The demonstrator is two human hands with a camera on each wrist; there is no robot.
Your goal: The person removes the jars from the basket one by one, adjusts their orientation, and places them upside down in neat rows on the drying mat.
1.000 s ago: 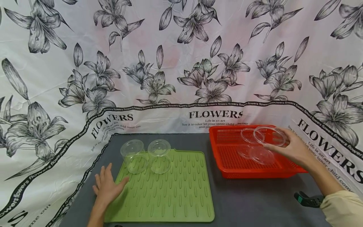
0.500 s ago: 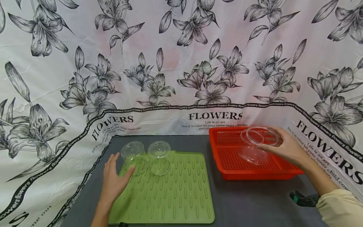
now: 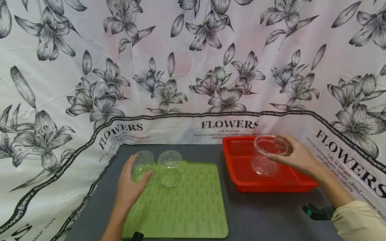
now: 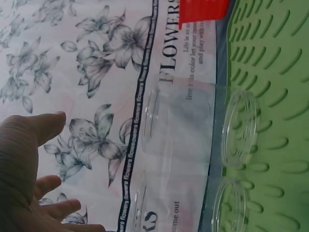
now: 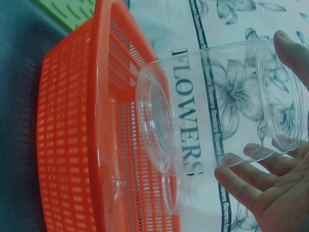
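Observation:
In the head view, two clear plastic cups (image 3: 142,169) (image 3: 170,169) stand side by side at the back left of a green ridged mat (image 3: 193,201). My left hand (image 3: 129,187) is just in front of and left of the left cup. Its thumb and fingers are spread around air, and the left wrist view shows it apart from the cups. My right hand (image 3: 291,155) holds another clear plastic cup (image 5: 217,96) near its rim, thumb on one side and fingers on the other, over a red basket (image 3: 277,188). The right wrist view shows part of another clear cup (image 5: 171,193) inside the basket.
A black wristband-like strap with a green patch (image 3: 316,212) is at my right forearm. Behind the dark table (image 3: 259,217) hangs a white flower-printed cloth (image 3: 181,130), which also rises along the left and right sides.
My left hand has moved right and forward to the left cup on the mat. My right hand has shifted left with its cup, over the basket.

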